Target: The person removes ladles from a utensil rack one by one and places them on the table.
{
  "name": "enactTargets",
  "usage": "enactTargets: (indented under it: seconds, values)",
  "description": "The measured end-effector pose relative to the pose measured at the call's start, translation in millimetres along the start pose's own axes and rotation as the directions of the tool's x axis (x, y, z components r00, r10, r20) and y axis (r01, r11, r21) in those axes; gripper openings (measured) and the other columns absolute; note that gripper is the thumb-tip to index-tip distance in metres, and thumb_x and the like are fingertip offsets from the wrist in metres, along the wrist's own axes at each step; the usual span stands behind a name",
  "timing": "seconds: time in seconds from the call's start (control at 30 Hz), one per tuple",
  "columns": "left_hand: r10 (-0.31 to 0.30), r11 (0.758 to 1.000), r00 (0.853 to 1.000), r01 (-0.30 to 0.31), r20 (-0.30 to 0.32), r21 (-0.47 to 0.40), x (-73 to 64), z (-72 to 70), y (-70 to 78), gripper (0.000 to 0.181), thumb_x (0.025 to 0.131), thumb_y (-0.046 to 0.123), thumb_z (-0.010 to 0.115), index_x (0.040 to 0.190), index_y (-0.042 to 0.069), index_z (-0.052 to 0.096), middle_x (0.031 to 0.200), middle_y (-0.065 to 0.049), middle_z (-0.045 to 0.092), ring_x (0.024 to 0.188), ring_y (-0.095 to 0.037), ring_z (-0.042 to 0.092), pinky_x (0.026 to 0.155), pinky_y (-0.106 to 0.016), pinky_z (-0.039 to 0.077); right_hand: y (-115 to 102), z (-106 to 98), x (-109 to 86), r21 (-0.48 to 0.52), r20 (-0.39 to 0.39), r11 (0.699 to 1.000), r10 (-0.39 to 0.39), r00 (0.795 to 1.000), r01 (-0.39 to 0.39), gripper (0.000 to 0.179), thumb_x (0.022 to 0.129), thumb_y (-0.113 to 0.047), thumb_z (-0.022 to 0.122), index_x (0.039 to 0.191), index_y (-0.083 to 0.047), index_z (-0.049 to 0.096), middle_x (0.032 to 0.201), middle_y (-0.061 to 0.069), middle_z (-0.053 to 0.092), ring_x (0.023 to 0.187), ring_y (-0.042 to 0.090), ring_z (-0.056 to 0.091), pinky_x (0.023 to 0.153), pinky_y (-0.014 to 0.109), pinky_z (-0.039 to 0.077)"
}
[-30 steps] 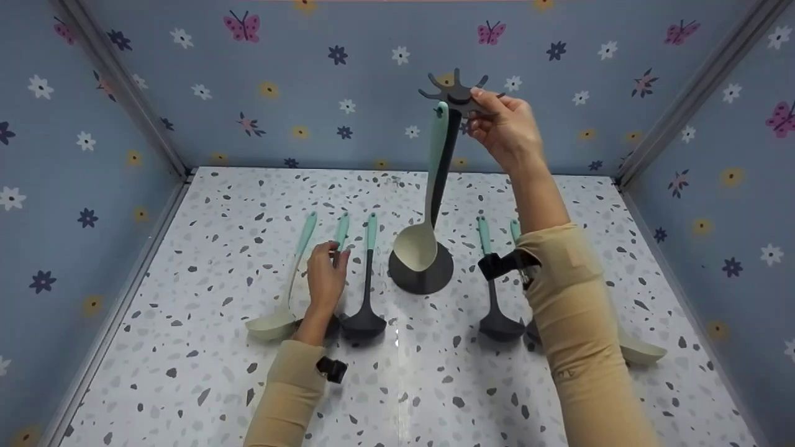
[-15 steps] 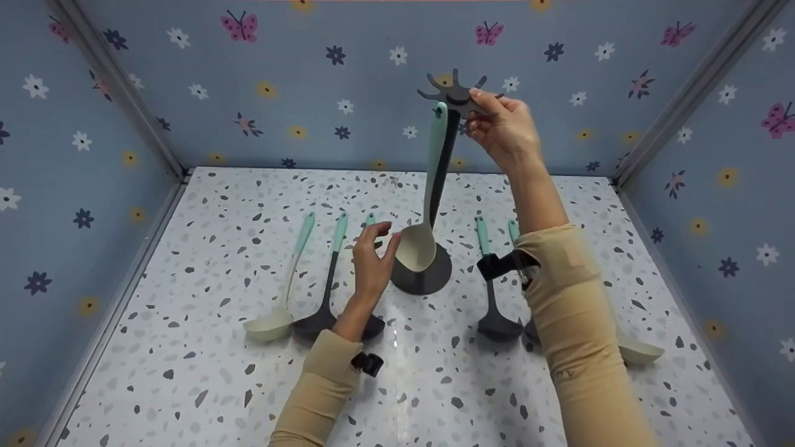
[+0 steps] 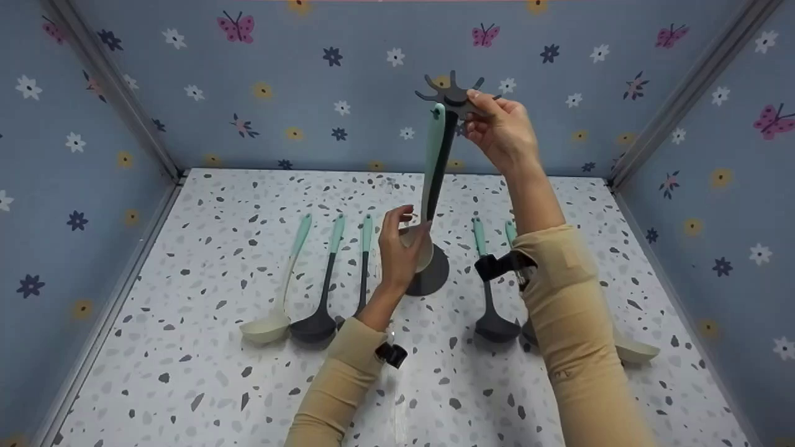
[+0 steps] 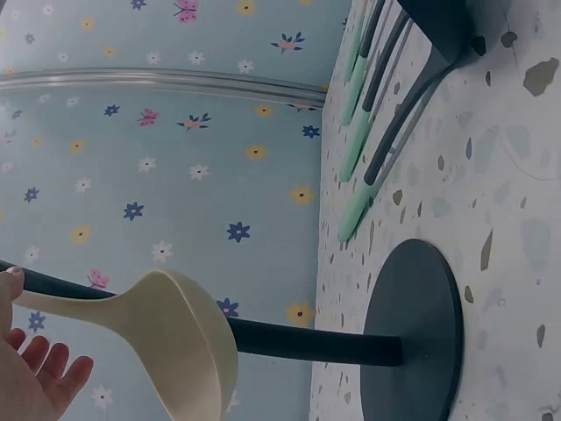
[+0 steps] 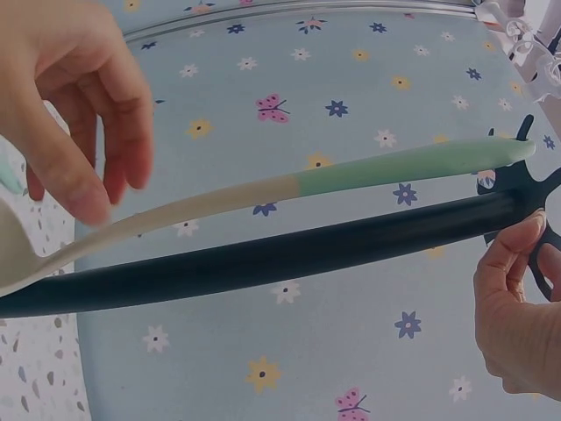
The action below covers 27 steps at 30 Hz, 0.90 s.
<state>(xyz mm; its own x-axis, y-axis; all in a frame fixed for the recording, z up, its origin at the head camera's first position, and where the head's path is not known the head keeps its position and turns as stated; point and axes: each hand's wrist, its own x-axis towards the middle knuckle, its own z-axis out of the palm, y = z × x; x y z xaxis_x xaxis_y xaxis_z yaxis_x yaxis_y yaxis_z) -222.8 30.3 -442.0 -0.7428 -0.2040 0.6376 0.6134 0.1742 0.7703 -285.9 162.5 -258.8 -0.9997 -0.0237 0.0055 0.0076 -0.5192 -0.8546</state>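
A cream ladle [image 3: 434, 143] with a mint-green handle hangs bowl down from the hooked top [image 3: 454, 98] of a dark utensil stand, whose round base [image 3: 438, 278] rests on the table. My right hand [image 3: 504, 131] pinches one of the hooks between thumb and fingers. My left hand [image 3: 399, 253] is at the neck of the hanging ladle, overlapping its bowl in the head view. In the right wrist view, the left thumb lies close to the ladle's shaft [image 5: 219, 200], with the fingers bent loosely behind. The left wrist view shows the bowl [image 4: 180, 338] beside the stand's pole [image 4: 307, 342].
Left of the stand lie a cream ladle [image 3: 267, 329] and two black ladles, one black ladle [image 3: 315, 324] beside the other [image 3: 365, 267]. To the right are a black ladle [image 3: 495, 324] and, partly behind the right arm, another black one and a cream ladle [image 3: 638, 351]. Patterned walls surround the table.
My left hand has moved right, from above the ladles lying on the left to the neck of the hanging ladle. The right hand stays at the stand's hook.
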Motion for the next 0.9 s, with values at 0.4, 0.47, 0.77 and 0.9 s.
enactTargets:
  seconds: [0.4,0.47,0.77,0.9]
  values:
    - [0.001,1.000,1.000,-0.001,-0.005,0.015,8.4,22.7,-15.0,0.030,0.084,0.004,0.059,0.111,-0.005,0.048,0.095,-0.017,0.055,0.089,-0.027,0.053,0.073,-0.041,0.046,1,0,-1.1,0.005,-0.005,1.000,-0.013,1.000,0.013,0.012,0.084,-0.005,0.060,0.084,0.007,0.059,0.064,0.013,0.053,0.049,0.018,0.046,0.046,0.023,0.044]
    - [0.005,1.000,1.000,-0.005,-0.010,0.009,8.8,21.3,-9.1,0.027,0.085,0.000,0.057,0.109,-0.008,0.049,0.093,-0.020,0.056,0.087,-0.029,0.054,0.073,-0.043,0.046,1,1,-1.0,0.002,-0.009,1.000,-0.009,1.000,0.009,0.012,0.084,-0.005,0.060,0.085,0.007,0.059,0.065,0.013,0.053,0.049,0.018,0.046,0.046,0.023,0.045]
    - [0.085,0.996,0.995,-0.085,-0.058,0.001,7.3,12.5,13.6,0.017,0.081,-0.011,0.056,0.098,-0.011,0.053,0.087,-0.020,0.056,0.081,-0.027,0.056,0.067,-0.030,0.050,1,2,-0.1,-0.005,-0.029,1.000,-0.009,1.000,0.009,0.012,0.084,-0.005,0.060,0.083,0.006,0.058,0.063,0.014,0.054,0.048,0.018,0.047,0.047,0.024,0.046]
    - [0.136,0.991,0.987,-0.137,-0.091,-0.001,6.1,11.4,11.0,0.017,0.079,-0.011,0.058,0.096,-0.011,0.056,0.084,-0.020,0.057,0.079,-0.028,0.058,0.062,-0.031,0.052,2,1,0.3,0.001,-0.027,1.000,-0.013,1.000,0.013,0.012,0.084,-0.005,0.060,0.083,0.007,0.058,0.063,0.014,0.053,0.048,0.018,0.046,0.046,0.024,0.045]
